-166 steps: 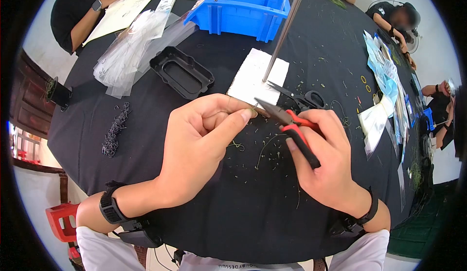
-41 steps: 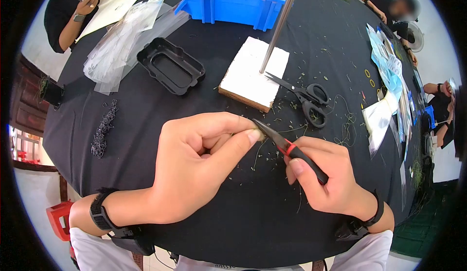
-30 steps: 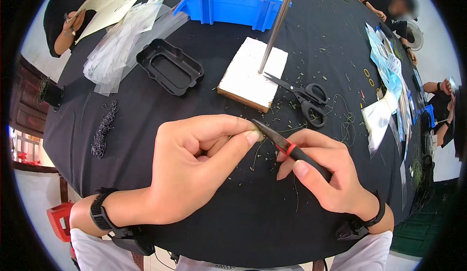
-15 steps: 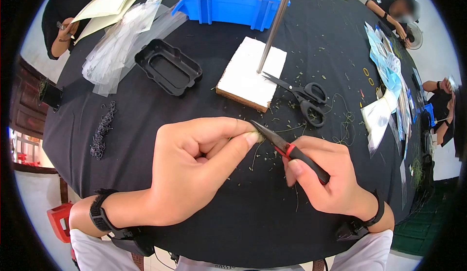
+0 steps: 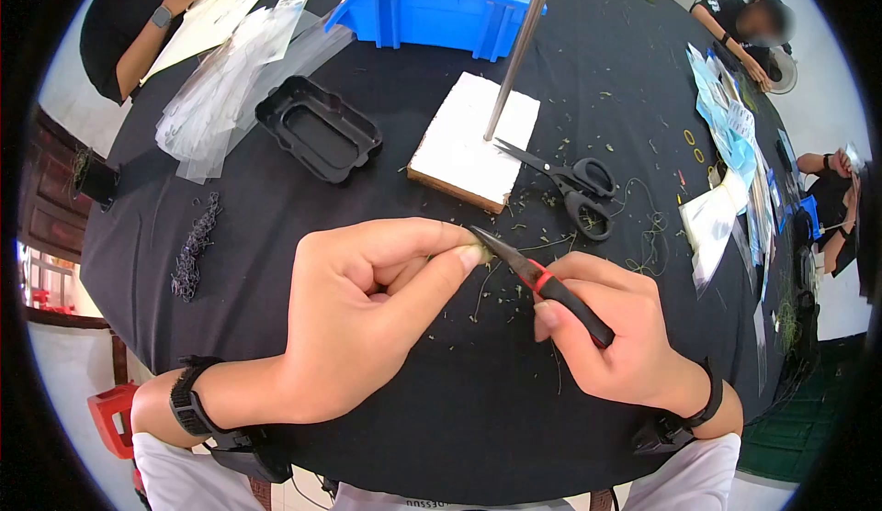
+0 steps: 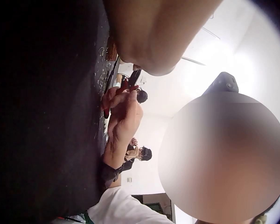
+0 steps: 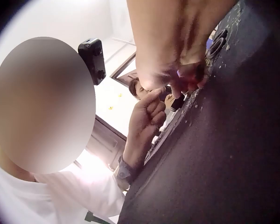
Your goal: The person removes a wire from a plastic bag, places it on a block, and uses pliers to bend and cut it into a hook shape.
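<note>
In the head view, my left hand (image 5: 354, 318) pinches a small bit of greenish thread (image 5: 483, 255) between thumb and forefinger; most of it is hidden by the fingertips. My right hand (image 5: 620, 323) grips needle-nose pliers (image 5: 575, 310) with red and black handles. The tip of the pliers lies right at the left fingertips. Beyond the hands, black scissors (image 5: 571, 180) lie partly opened, their points by a white-topped block (image 5: 478, 139). The right wrist view shows the left hand (image 7: 149, 114) with fingers curled in, and the left wrist view shows the right hand (image 6: 123, 119) around the pliers.
A metal rod (image 5: 522, 52) rises from the block. Left of it lie a black tray (image 5: 276, 112), clear plastic sleeves (image 5: 220, 79) and a dark tangled heap (image 5: 193, 249). A blue bin (image 5: 432, 15) stands behind. Plastic packets (image 5: 717, 222) lie right; green scraps litter the cloth (image 5: 459, 401). People sit around.
Since the first frame both hands have come lower and nearer the body, and the pliers have closed up. Lately the right fingers have shifted slightly on the handles; the left hand is nearly still.
</note>
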Tool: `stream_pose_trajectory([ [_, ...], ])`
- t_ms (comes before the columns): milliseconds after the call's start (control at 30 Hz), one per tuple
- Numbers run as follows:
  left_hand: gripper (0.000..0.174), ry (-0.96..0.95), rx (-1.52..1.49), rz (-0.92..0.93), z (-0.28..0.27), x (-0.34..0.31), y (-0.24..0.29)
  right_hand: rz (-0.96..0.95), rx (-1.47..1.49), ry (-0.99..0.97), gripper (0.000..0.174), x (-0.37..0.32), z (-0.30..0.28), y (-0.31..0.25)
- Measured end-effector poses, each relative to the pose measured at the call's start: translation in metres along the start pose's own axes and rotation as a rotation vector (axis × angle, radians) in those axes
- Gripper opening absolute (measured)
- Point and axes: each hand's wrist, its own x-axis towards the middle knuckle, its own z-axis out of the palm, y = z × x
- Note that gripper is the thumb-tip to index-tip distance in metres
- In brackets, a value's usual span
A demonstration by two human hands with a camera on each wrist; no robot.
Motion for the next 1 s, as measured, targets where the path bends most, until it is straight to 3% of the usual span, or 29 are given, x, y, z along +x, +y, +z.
stream_pose_trajectory([
  [233,0.016,0.06,-0.065,0.07,-0.005,0.006,0.0,-0.113,-0.113,0.121,0.016,0.003,0.0,0.007],
  [367,0.017,0.039,-0.154,-0.039,-0.005,0.006,0.002,-0.127,-0.338,0.205,0.024,0.005,0.001,0.007],
  [633,0.018,-0.027,-0.326,-0.254,-0.005,0.008,0.005,-0.203,-0.502,0.212,0.03,0.006,0.001,0.009],
  [1000,0.017,-0.073,-0.346,-0.295,-0.005,0.007,0.005,-0.215,-0.519,0.205,0.027,0.004,-0.002,0.005],
])
